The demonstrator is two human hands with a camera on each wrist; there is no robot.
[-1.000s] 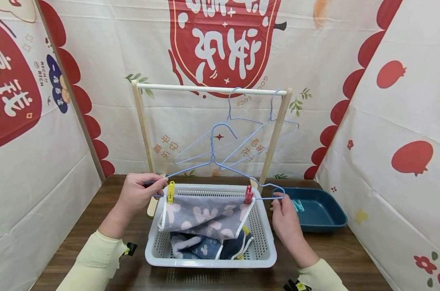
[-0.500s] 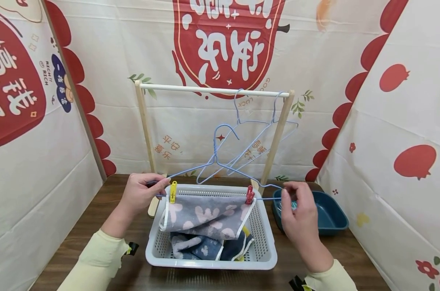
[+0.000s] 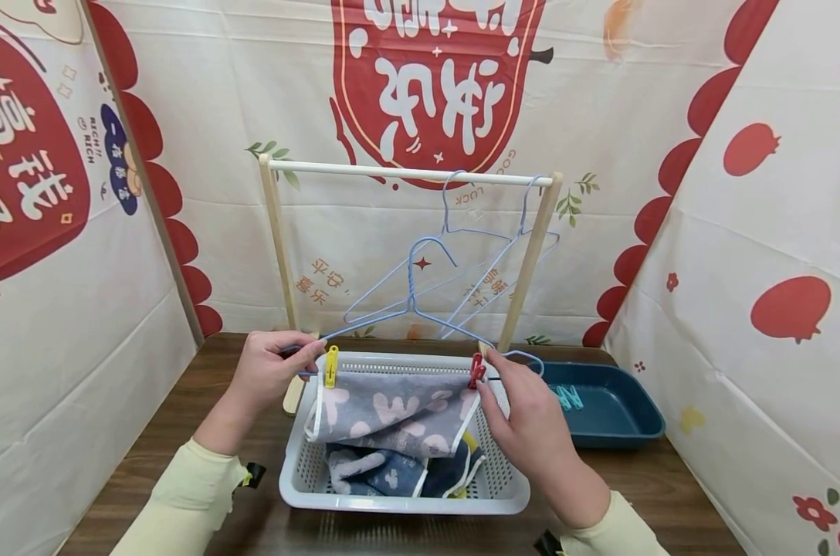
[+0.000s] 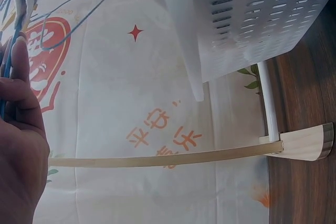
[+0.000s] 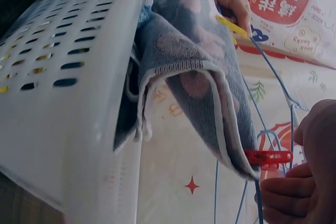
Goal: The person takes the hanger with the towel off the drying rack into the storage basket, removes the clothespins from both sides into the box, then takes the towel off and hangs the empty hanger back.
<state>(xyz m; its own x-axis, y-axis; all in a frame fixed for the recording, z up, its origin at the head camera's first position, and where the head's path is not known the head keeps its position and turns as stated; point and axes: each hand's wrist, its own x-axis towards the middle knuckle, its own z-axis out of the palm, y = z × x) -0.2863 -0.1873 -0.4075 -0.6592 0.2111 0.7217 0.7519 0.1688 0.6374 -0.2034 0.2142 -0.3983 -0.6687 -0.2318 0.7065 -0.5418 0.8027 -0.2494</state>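
Note:
My left hand [image 3: 272, 372] grips the left end of a blue wire hanger [image 3: 411, 304], held upright over the basket. Draped over its lower bar is a grey towel [image 3: 392, 413] with pale pink patches and white edging. A yellow clothespin [image 3: 331, 367] pins the towel at the left, beside my left fingers. At its right corner sits a red clothespin [image 3: 476, 371]. My right hand [image 3: 531, 417] is at this red clothespin, thumb and forefinger apart on either side of it. In the right wrist view the red clothespin [image 5: 269, 157] points toward my right hand [image 5: 310, 177].
A light grey perforated basket [image 3: 402, 503] holds dark blue towels [image 3: 385, 472]. Behind it stands a wooden rack [image 3: 406, 171] with two blue hangers [image 3: 445, 205] hooked on its right part. At the right, a dark blue tray [image 3: 621, 401] contains turquoise clothespins [image 3: 568, 397].
My right hand has let go of the hanger's right end, drawn back a little, then moved left to the red clothespin. The hangers on the rack have swung. My left hand keeps its grip.

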